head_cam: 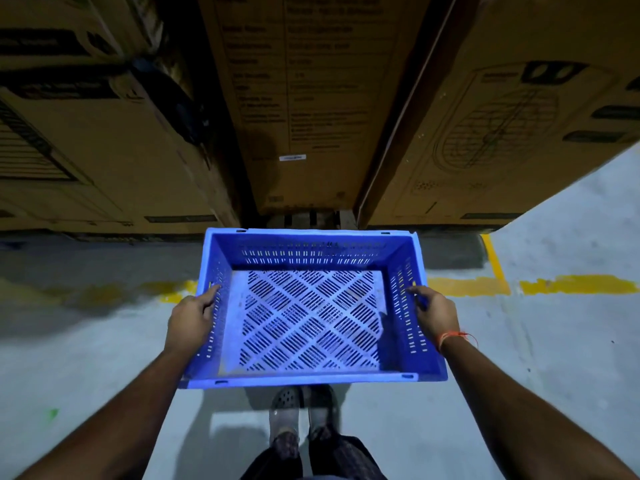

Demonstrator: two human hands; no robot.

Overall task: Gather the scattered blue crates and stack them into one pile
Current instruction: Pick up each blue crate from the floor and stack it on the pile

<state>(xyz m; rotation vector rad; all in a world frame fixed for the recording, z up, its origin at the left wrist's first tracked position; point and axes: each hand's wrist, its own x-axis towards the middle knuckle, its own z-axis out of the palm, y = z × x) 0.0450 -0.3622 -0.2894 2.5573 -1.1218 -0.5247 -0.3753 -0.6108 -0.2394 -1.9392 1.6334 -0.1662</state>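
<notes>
1. The crate (311,306) is held in the air in front of the person, above the floor (554,341) and over their feet; it is empty and roughly level, open side up.
2. The left hand (192,318) grips the left wall at the rim, and the right hand (434,315) grips the right wall, fingers curled over the edge on both sides. No other crate or pile is in view.
3. Handling, as I judge it: moulded plastic with slotted walls and a perforated base, so likely light for its bulk and stiff enough not to sag when held by two sides. The rim looks smooth and could slip in a loose grip, so hands on opposite short walls, about midway along, seem the balanced hold.
4. It does not look fragile, but a corner could catch if it is set down skewed onto another crate; lowering it square would probably let it seat.
5. Edges: tall cardboard boxes (311,98) stand just beyond the crate's far wall, with narrow dark gaps between them, so there is little room forward.
6. Open room lies on the floor to the left and right, where a yellow line (571,285) runs across, and behind the person; turning away from the boxes looks like the freer path.
</notes>
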